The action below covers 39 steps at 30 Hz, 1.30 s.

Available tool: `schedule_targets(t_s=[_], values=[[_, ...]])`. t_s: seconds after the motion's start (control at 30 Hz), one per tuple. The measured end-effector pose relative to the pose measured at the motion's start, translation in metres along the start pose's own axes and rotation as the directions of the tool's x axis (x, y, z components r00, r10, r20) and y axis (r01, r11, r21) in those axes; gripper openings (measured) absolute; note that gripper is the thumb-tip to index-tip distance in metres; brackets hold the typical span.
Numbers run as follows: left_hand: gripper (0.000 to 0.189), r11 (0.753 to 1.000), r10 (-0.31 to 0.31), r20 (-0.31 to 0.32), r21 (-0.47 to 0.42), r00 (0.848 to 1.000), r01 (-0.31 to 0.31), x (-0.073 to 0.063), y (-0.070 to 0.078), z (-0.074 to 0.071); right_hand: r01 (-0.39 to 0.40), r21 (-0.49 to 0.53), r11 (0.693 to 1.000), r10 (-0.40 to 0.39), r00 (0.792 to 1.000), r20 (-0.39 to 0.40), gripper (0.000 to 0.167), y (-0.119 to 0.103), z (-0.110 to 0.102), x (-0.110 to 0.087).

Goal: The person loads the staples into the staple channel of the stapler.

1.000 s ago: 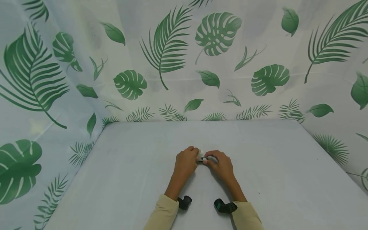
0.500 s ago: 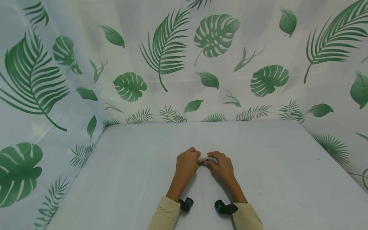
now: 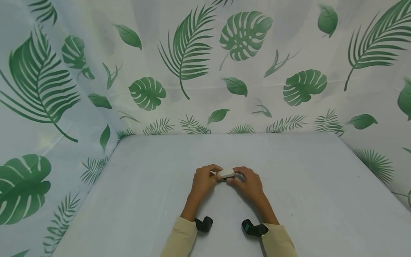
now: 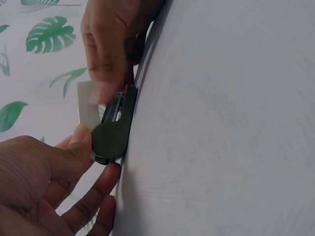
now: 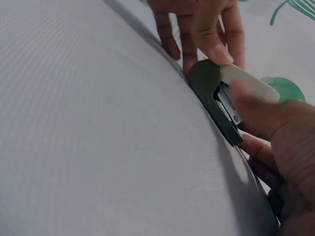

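Observation:
A small stapler [image 3: 226,173] is between both hands near the middle of the white table. It has a white top cover [image 5: 256,87] and a dark grey-green base [image 4: 112,140]. The cover is raised from the base, so the metal staple magazine [image 5: 229,105] shows between them. My left hand [image 3: 203,181] pinches the rounded hinge end, thumb on the side by the cover. At the opposite end, my right hand [image 3: 249,182] holds the stapler, its thumb [image 5: 256,110] blurred beside the magazine and cover. The base lies close along the tabletop in both wrist views.
The white tabletop [image 3: 154,185] spreads around the hands. Behind it and at the sides hang white cloths [image 3: 199,103] printed with green leaves. Black wrist cameras, one the left camera [image 3: 204,224] and one the right camera [image 3: 253,227], sit by the beige sleeves.
The white cover has come down over the metal part that showed from above a second ago. My left fingers have shifted left to the stapler's end; the right hand stays nearly in place.

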State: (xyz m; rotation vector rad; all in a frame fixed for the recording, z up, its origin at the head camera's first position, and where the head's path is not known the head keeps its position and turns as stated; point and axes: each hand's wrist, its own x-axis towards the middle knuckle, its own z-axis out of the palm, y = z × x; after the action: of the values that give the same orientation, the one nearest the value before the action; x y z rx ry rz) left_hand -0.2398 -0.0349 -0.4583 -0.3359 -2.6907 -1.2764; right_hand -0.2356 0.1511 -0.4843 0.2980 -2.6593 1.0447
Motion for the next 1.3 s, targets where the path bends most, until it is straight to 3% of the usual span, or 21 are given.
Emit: schedule_targets(t_s=[0.27, 0.53, 0.93, 1.3], values=[[0.020, 0.996, -0.045, 0.041, -0.074, 0.998, 0.048, 0.0024, -0.0046, 0.0009, -0.145, 0.042, 0.988, 0.144, 0.989, 0.035, 0.040, -0.0077, -0.0036, 0.0006], [0.019, 0.992, -0.068, 0.036, -0.104, 0.997, 0.072, 0.0026, -0.0033, 0.0018, -0.204, 0.058, 0.977, 0.202, 0.979, 0.041, 0.040, -0.0075, -0.0018, 0.0020], [0.019, 0.992, -0.081, 0.022, -0.098, 0.996, 0.083, 0.0030, -0.0012, 0.0015, -0.190, 0.072, 0.979, 0.187, 0.981, 0.043, 0.038, -0.0082, -0.0041, 0.0032], [0.019, 0.991, -0.089, 0.015, -0.098, 0.996, 0.090, 0.0023, -0.0020, 0.0004, -0.125, 0.064, 0.990, 0.123, 0.992, 0.039, 0.031, -0.0067, -0.0024, 0.0050]])
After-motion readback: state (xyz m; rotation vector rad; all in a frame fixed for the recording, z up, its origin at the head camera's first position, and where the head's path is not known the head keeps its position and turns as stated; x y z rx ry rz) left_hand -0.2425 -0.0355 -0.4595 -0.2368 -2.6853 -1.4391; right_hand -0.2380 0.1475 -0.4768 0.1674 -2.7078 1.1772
